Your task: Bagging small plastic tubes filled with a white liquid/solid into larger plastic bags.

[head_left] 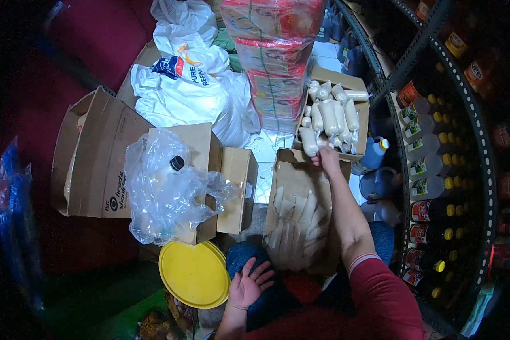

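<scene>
My right hand (327, 161) reaches forward to the near edge of an open cardboard box (360, 85). Its fingers are closed at the lower end of a tube-shaped clear plastic bag of off-white powder (309, 140); the fingertips are partly hidden. Several similar bags (330, 116) lie piled in that box. Nearer to me, a second open cardboard box (283, 164) holds slim, pale filled bags (292, 235) in rows. My left hand (249, 286) is open, palm up and fingers spread, above my knee beside a round yellow lid (194, 274). Nothing is in it.
At left, a crumpled clear plastic bag (164, 187) with a black cap showing lies over cardboard boxes (235, 187). White sacks (192, 96) and a wrapped red stack (275, 62) stand behind. Along the right, a metal rack (391, 85) holds bottles (428, 209); blue jugs (374, 153) stand beside it.
</scene>
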The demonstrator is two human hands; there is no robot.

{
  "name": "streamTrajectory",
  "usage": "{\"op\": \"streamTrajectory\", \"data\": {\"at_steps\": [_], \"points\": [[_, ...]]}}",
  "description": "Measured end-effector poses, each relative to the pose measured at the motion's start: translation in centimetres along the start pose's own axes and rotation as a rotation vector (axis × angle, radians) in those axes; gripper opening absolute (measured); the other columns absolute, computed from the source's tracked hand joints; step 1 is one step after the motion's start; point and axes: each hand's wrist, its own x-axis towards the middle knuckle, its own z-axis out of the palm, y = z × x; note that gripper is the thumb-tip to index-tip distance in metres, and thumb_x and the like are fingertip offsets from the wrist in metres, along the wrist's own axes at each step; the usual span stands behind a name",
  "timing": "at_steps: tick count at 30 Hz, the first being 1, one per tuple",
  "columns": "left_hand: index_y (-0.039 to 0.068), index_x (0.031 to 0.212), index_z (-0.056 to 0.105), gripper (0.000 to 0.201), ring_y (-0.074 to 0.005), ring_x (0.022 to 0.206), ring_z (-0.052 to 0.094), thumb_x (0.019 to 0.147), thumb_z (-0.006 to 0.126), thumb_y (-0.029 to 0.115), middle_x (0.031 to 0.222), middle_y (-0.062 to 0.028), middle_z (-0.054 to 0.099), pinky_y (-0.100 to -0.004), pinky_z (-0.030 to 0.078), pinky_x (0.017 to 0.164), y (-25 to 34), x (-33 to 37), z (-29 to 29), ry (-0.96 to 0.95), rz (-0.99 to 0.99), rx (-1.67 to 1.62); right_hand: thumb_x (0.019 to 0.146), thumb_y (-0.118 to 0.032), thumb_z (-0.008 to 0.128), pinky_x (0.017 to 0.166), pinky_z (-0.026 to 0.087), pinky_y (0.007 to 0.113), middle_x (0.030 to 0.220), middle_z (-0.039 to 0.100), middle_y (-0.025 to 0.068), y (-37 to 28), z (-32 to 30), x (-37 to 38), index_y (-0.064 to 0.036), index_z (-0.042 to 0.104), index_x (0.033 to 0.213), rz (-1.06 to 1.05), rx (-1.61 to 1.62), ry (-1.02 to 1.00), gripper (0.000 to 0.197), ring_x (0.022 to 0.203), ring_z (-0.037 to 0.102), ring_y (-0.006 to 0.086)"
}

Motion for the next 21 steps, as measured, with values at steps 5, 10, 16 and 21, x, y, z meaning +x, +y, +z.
{"op": "streamTrajectory", "data": {"at_steps": [5,10,16,21], "points": [[0.022,0.148,0.025,0.064,-0.0396,0.137,0.028,0.094,0.043,0.052,0.153,-0.0201,0.021,-0.0557,0.024,0.109,0.2,-0.8,0.0,0.028,0.033,0.014,0.092,-0.02,0.049,0.047,0.048,0.026,0.073,0.06,0.0101,-4.7,4.3,0.6,0.0008,0.055,0.086,0.165,0.63,0.097,0.022,0.058,0.063,0.0197],[0.022,0.149,0.024,0.065,-0.0398,0.137,0.028,0.094,0.043,0.052,0.153,-0.0198,0.02,-0.0552,0.024,0.11,-0.2,0.8,0.3,-0.01,-0.004,0.017,0.091,-0.016,0.048,0.048,0.05,0.027,0.079,0.062,0.0113,-8.7,1.3,6.9,0.0032,0.058,0.09,-0.076,0.084,0.144,0.021,0.056,0.062,0.0187],[0.021,0.149,0.023,0.064,-0.04,0.137,0.027,0.095,0.04,0.051,0.153,-0.0203,0.019,-0.0555,0.023,0.11,0.3,-0.3,0.0,0.018,0.04,-0.006,0.089,-0.007,0.052,0.058,0.05,0.029,0.087,0.06,0.0137,-13.3,6.5,6.0,0.0052,0.055,0.093,0.142,0.934,0.096,0.013,0.071,0.062,0.023],[0.021,0.149,0.022,0.063,-0.0397,0.137,0.027,0.096,0.039,0.051,0.154,-0.0207,0.018,-0.0554,0.023,0.11,0.2,0.5,-0.2,-0.027,0.018,-0.04,0.091,-0.015,0.05,0.068,0.05,0.035,0.081,0.062,0.0089,-10.3,4.0,8.6,-0.0011,0.061,0.091,-0.013,0.985,0.325,0.017,0.082,0.061,0.0192]]}}
